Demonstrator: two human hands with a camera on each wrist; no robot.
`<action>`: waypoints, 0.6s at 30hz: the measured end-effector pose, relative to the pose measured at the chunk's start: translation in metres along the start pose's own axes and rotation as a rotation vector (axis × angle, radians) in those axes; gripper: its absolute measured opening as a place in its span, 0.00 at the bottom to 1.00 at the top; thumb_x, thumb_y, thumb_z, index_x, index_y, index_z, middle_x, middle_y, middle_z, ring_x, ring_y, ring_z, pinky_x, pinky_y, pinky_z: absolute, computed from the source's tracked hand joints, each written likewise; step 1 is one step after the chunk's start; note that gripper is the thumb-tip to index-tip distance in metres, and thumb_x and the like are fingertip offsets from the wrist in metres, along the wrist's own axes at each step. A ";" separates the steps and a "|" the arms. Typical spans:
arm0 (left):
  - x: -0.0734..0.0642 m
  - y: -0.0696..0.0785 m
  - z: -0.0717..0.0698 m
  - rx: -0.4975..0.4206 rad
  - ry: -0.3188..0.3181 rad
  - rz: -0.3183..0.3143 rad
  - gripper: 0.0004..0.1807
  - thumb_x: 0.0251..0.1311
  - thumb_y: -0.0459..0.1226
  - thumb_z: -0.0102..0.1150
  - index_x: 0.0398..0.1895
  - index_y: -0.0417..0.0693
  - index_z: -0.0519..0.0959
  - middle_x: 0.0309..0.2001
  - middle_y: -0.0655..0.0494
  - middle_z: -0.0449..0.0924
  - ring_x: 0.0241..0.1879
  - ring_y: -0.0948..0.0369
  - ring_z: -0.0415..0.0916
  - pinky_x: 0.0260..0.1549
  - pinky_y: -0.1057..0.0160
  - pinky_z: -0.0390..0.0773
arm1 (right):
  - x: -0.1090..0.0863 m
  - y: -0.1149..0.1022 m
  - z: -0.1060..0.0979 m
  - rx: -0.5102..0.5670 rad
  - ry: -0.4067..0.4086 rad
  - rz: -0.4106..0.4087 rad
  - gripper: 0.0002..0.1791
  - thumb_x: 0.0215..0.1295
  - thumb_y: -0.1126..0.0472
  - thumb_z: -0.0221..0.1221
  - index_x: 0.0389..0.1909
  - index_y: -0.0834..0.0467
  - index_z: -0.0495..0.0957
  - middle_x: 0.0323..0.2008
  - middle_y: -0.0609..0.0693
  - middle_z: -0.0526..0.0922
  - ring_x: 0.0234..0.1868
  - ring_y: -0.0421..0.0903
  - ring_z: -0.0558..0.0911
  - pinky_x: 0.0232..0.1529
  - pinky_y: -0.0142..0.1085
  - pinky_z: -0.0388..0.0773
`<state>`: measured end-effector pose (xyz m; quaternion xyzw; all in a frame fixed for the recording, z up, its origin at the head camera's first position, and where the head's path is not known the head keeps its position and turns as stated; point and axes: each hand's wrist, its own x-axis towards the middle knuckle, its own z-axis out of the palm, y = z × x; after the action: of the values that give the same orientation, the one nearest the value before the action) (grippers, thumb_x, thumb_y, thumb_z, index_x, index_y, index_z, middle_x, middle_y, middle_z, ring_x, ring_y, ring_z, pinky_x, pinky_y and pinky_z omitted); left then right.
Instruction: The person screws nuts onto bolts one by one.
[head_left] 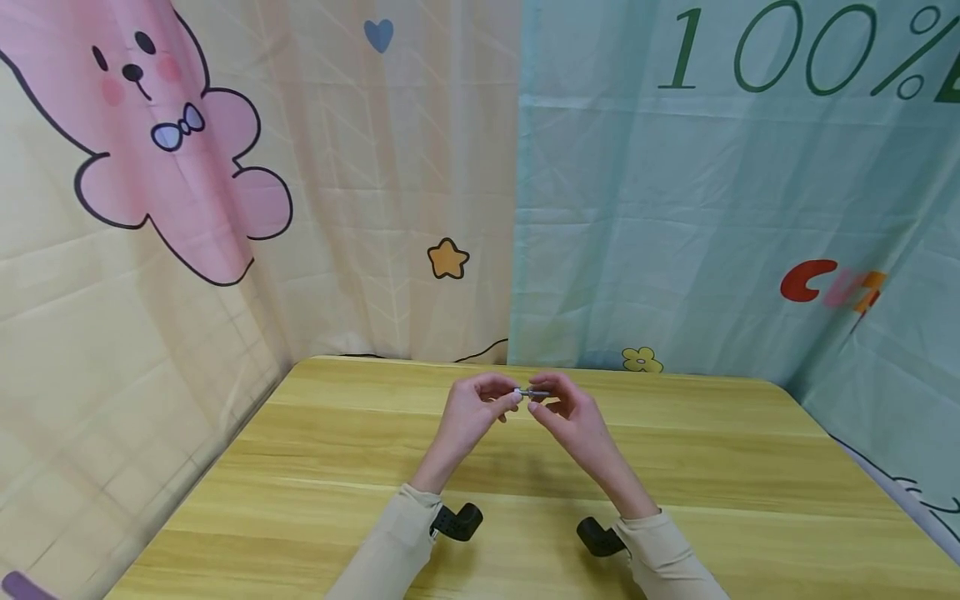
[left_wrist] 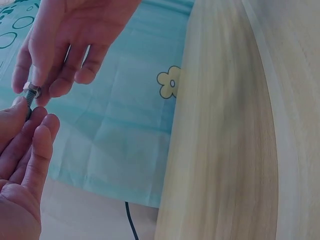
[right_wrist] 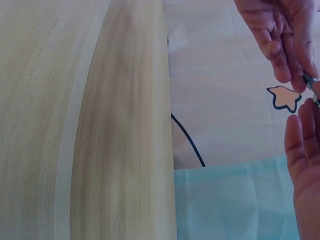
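A small metal bolt (head_left: 537, 392) lies almost level between the fingertips of both hands, held above the table. My left hand (head_left: 471, 410) pinches one end of it between thumb and fingers. From the other side, my right hand (head_left: 573, 418) has its thumb and index fingertip at a hexagonal nut-like piece (left_wrist: 32, 88) on the bolt. Threads (left_wrist: 29, 97) show between the two hands in the left wrist view. In the right wrist view only a dark end of the bolt (right_wrist: 308, 78) shows by the left fingers; the rest is partly hidden or cut off.
Both hands are over the far part of a light wooden table (head_left: 315, 475). Printed curtains (head_left: 600, 208) hang behind and beside it. A black camera is strapped to each wrist, and a dark cable (right_wrist: 189, 140) hangs beyond the table edge.
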<state>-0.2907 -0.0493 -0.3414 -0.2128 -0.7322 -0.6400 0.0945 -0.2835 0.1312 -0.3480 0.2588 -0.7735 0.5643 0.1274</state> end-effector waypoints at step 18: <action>0.000 0.000 0.001 -0.002 -0.019 0.010 0.06 0.62 0.28 0.64 0.39 0.31 0.83 0.36 0.39 0.84 0.28 0.63 0.79 0.25 0.67 0.79 | -0.001 0.002 0.001 0.040 0.054 0.123 0.09 0.71 0.63 0.58 0.43 0.66 0.81 0.37 0.63 0.82 0.37 0.58 0.81 0.41 0.40 0.81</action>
<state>-0.2899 -0.0486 -0.3413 -0.2228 -0.7314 -0.6382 0.0904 -0.2837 0.1308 -0.3510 0.1980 -0.7727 0.5933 0.1083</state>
